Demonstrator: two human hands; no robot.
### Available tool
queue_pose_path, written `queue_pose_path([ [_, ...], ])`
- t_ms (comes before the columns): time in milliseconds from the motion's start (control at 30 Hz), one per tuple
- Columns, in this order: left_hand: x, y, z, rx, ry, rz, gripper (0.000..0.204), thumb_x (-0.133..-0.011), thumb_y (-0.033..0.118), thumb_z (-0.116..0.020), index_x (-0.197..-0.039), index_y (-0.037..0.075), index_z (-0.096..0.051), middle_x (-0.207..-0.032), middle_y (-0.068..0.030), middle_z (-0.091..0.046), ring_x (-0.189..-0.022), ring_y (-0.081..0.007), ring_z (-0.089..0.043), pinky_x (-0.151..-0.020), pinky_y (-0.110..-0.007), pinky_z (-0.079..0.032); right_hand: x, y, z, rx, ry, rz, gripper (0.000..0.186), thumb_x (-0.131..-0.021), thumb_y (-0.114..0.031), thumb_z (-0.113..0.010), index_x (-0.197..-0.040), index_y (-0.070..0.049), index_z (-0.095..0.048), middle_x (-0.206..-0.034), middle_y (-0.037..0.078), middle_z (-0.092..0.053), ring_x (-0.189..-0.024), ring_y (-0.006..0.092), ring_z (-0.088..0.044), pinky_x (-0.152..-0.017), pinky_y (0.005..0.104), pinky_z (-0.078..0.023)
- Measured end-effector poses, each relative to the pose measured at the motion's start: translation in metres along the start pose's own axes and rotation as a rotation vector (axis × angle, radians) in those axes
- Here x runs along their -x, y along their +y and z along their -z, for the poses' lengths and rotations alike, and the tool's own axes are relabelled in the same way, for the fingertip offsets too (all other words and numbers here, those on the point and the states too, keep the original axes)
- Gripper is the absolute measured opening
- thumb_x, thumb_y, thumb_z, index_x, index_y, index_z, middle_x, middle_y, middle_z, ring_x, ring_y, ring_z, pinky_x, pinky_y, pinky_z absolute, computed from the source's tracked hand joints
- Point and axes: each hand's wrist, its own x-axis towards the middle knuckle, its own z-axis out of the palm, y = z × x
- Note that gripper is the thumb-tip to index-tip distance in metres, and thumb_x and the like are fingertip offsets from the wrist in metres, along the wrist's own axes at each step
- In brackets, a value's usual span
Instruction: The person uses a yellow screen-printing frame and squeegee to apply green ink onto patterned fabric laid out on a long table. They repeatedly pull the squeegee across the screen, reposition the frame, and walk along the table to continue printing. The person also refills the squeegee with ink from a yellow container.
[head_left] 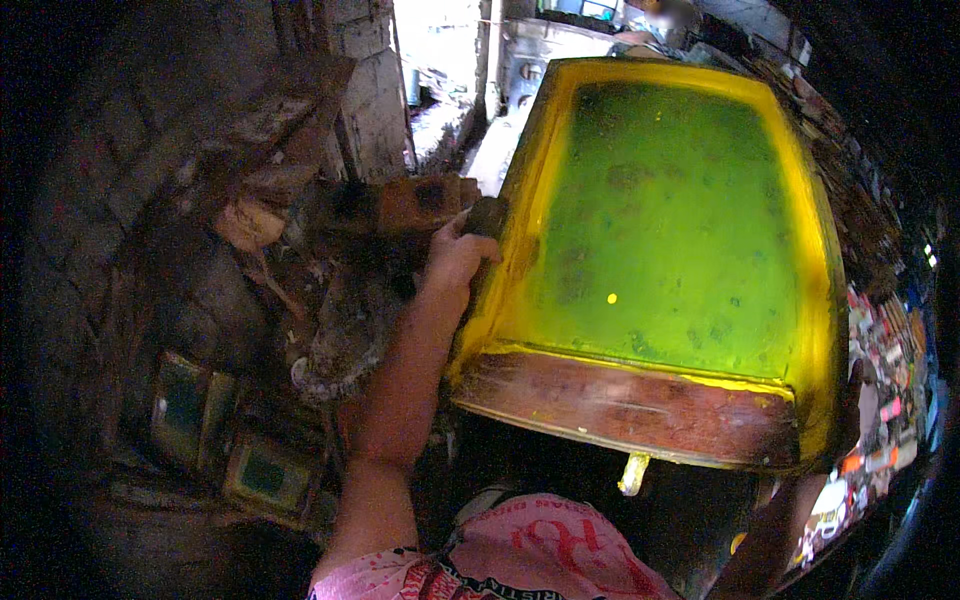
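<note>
A large screen-printing frame (pixel 505 300) with green mesh and yellow-smeared borders fills the right half, tilted up before me. A reddish-brown strip (pixel 630 405) runs along its near side. My left hand (pixel 467 250) grips the left edge, thumb toward the face. Just above that thumb sits a dark blocky piece (pixel 487 215); whether it belongs to the frame cannot be told. At the right edge, in shadow, my right hand (pixel 862 400) holds the frame, its fingers mostly hidden. Below the near edge sticks out a yellow-stained stub (pixel 633 473).
Two smaller framed screens (pixel 265 478) stand at the lower left. Brownish clutter (pixel 400 205) lines the left wall. Beyond is a bright doorway (pixel 440 60). Piled boards (pixel 850 190) and many small coloured items (pixel 885 400) crowd the right side.
</note>
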Motion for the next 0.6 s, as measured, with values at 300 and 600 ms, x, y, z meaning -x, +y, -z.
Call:
queue_pose_path([
  [300, 0.037, -0.057, 0.057, 0.116, 0.253, -0.108, 0.072, -0.064, -0.004, -0.072, -0.136, 0.002, -0.069, -0.103, -0.0078, -0.075, -0.085, -0.026, -0.071, -0.077, -0.038, -0.058, -0.058, 0.067, 0.05, -0.281, -0.513, 0.104, 0.071, -0.096, -0.02, -0.058, -0.164, -0.006, -0.042, -0.163, 0.024, -0.05, -0.146, 0.0375, -0.054, -0.125, 0.0517, -0.042],
  [600, 0.147, -0.071, 0.045, 0.147, 0.377, -0.134, 0.081, -0.06, -0.005, -0.071, -0.14, 0.004, -0.065, -0.107, -0.007, -0.073, -0.09, -0.0249, -0.069, -0.076, -0.038, -0.058, -0.107, 0.118, 0.081, -0.401, -0.532, -0.11, 0.069, -0.091, -0.019, -0.06, -0.158, -0.006, -0.05, -0.152, 0.027, -0.059, -0.136, 0.0431, -0.062, -0.119, 0.0557, -0.048],
])
